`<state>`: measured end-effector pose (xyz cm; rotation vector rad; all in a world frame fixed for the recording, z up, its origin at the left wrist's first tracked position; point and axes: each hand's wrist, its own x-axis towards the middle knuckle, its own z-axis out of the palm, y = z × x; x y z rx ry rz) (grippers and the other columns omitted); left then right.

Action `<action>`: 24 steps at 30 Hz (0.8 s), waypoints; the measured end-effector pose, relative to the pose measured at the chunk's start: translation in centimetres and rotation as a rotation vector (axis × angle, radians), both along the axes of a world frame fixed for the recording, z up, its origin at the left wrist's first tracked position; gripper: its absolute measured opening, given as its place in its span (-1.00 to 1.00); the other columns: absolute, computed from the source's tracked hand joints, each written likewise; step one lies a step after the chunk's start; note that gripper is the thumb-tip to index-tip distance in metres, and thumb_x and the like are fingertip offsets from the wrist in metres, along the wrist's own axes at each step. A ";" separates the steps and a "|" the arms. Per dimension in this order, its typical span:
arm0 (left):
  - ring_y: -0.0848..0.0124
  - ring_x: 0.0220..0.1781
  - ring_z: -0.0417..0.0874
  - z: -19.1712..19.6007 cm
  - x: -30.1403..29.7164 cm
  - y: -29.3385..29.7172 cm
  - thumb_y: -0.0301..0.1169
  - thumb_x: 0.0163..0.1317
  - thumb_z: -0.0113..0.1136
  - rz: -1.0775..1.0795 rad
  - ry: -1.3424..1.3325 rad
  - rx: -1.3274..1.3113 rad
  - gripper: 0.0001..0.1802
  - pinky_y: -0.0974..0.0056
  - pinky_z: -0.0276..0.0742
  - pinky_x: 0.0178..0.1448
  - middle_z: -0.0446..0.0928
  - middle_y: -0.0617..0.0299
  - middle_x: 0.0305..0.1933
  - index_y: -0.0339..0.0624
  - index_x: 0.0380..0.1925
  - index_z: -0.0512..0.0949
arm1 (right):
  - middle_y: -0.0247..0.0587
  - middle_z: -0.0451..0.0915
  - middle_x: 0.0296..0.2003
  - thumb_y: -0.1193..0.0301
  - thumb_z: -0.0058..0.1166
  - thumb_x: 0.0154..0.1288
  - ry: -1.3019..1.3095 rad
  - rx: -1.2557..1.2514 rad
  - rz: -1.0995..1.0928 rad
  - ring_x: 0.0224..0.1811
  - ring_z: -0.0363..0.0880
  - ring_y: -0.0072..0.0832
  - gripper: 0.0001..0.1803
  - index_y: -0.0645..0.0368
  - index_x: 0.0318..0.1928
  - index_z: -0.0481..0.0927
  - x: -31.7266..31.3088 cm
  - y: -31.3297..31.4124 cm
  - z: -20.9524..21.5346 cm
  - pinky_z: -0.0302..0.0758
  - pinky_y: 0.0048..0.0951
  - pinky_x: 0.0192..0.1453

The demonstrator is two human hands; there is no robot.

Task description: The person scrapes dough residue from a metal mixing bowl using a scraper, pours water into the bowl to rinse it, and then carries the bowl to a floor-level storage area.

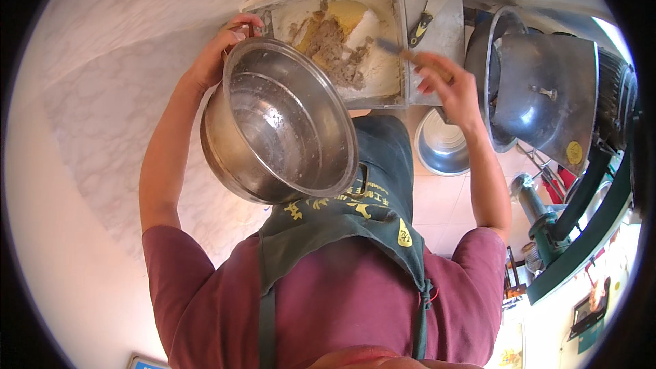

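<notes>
My left hand (220,49) is closed on the side handle of a large steel pot (280,116). The pot is tilted with its mouth toward me, and its inside shows only a few specks and smears. In my right hand (447,85) is a wooden-handled scraper (398,48), its flat grey end over the right part of a shallow tray (404,41). Motion slightly blurs the scraper. A pale flour-like powder (384,75) covers the tray's bottom. On it lie a crumbly brown heap (329,46) and a yellow powder (347,14).
On the ledge right of the tray lies a scraper with a black and yellow handle (421,29). Below it stands a steel bowl (441,140). A machine with a big metal bowl (502,20) and a metal guard (540,89) fills the right side. Green machinery (574,246) stands nearer me.
</notes>
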<state>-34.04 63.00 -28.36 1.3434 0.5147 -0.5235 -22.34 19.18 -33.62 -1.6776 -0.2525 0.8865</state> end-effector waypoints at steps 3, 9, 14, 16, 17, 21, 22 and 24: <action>0.46 -0.02 0.53 0.4 0.1 -0.3 -0.17 0.20 0.04 -0.008 0.011 -0.011 -0.50 0.33 0.44 0.13 0.51 0.26 -0.09 -0.09 0.14 0.45 | -0.19 0.70 -0.03 0.46 0.15 0.41 -0.187 0.114 0.381 -0.18 0.73 -0.41 -0.60 0.12 0.24 0.59 -4.3 2.4 3.3 0.66 -0.39 -0.10; 0.46 0.01 0.54 1.8 0.8 -1.0 -0.20 0.20 0.03 -0.027 0.009 0.000 -0.48 0.34 0.44 0.15 0.52 0.25 -0.07 -0.13 0.16 0.43 | -0.10 0.64 -0.05 0.52 0.15 0.32 -0.381 0.198 0.834 -0.02 0.65 -0.10 -0.61 0.08 0.16 0.62 -7.6 4.4 4.3 0.63 -0.18 0.04; 0.47 0.02 0.53 2.8 0.8 -1.4 -0.20 0.20 0.04 -0.033 -0.014 0.045 -0.48 0.35 0.42 0.17 0.50 0.27 -0.06 -0.13 0.16 0.44 | -0.12 0.65 -0.10 0.54 0.15 0.29 -0.325 0.395 0.883 -0.02 0.62 -0.10 -0.66 0.12 0.09 0.65 -6.1 5.6 3.9 0.59 -0.16 0.05; 0.47 0.02 0.52 3.1 0.7 -1.3 -0.19 0.20 0.05 -0.047 -0.011 0.058 -0.48 0.35 0.41 0.17 0.49 0.27 -0.05 -0.14 0.15 0.44 | -0.12 0.65 -0.11 0.55 0.14 0.29 -0.291 0.419 0.926 -0.04 0.62 -0.11 -0.67 0.14 0.07 0.65 -5.2 6.5 3.6 0.58 -0.16 0.05; 0.47 0.02 0.52 3.1 0.6 -1.3 -0.19 0.20 0.05 -0.048 -0.018 0.062 -0.48 0.35 0.41 0.17 0.49 0.27 -0.05 -0.14 0.15 0.45 | -0.11 0.65 -0.11 0.55 0.15 0.29 -0.288 0.399 0.945 -0.04 0.62 -0.11 -0.67 0.14 0.07 0.65 -5.1 7.0 3.3 0.58 -0.17 0.05; 0.47 0.04 0.50 3.5 0.4 -1.6 -0.18 0.19 0.04 -0.030 -0.015 0.068 -0.49 0.34 0.39 0.18 0.48 0.27 -0.03 -0.13 0.14 0.45 | -0.07 0.64 -0.12 0.52 0.16 0.28 -0.295 0.382 1.019 -0.01 0.61 -0.11 -0.66 0.15 0.07 0.64 -5.5 8.4 3.2 0.56 -0.19 0.07; 0.47 0.04 0.50 3.6 0.3 -1.6 -0.18 0.19 0.04 -0.020 -0.007 0.067 -0.49 0.34 0.38 0.19 0.48 0.27 -0.03 -0.13 0.14 0.45 | -0.05 0.64 -0.12 0.50 0.16 0.28 -0.302 0.395 1.037 0.00 0.61 -0.11 -0.66 0.15 0.08 0.64 -5.8 8.7 3.3 0.55 -0.19 0.07; 0.45 0.03 0.52 3.6 0.3 -1.8 -0.15 0.19 0.05 -0.024 -0.012 0.090 -0.46 0.35 0.41 0.17 0.49 0.25 -0.06 -0.15 0.14 0.44 | -0.03 0.64 -0.13 0.49 0.15 0.26 -0.317 0.345 1.135 -0.03 0.62 -0.08 -0.61 0.13 0.12 0.62 -6.7 9.0 3.7 0.57 -0.17 0.04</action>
